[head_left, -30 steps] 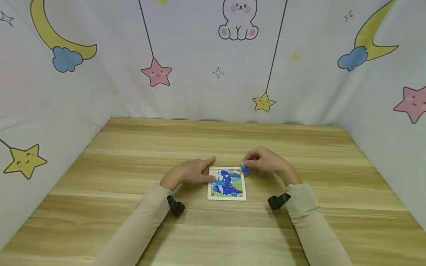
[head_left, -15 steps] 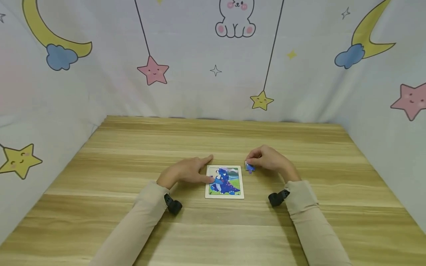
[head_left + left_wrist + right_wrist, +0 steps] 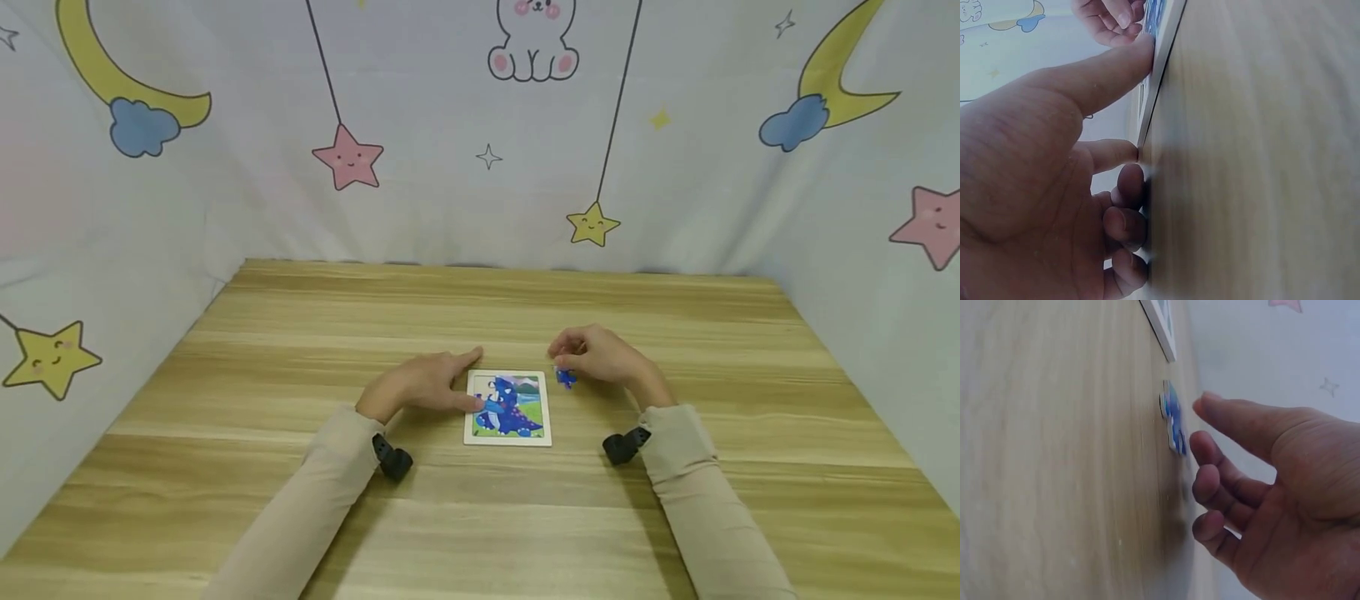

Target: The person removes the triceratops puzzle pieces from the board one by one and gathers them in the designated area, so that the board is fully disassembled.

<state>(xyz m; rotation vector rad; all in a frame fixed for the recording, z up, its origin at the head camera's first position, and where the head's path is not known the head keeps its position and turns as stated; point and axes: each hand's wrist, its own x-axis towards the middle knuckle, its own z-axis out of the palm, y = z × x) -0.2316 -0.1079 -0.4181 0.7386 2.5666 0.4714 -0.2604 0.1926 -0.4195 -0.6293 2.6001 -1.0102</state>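
A small square jigsaw puzzle [image 3: 507, 408] with a white frame and a blue dinosaur picture lies on the table. My left hand [image 3: 431, 385] is at its left side, thumb on the picture and index finger stretched past the top left corner. The other left fingers bend down to the tabletop in the left wrist view. Right of the frame lies a loose blue puzzle piece [image 3: 1174, 419]. Over this piece hovers my right hand [image 3: 603, 354], its thumb and loosely bent fingers apart from each other. In the right wrist view a narrow gap shows between the fingertips and the piece.
The wooden table [image 3: 480, 517] reaches back to a white cloth backdrop [image 3: 420, 208] printed with stars and moons. Cloth also hangs along both sides. A black wrist camera [image 3: 626, 447] sits at each cuff.
The right hand has moved the puzzle piece from the frame's upper right corner a little to the right, turned it and let go. The left hand has stayed on the puzzle.
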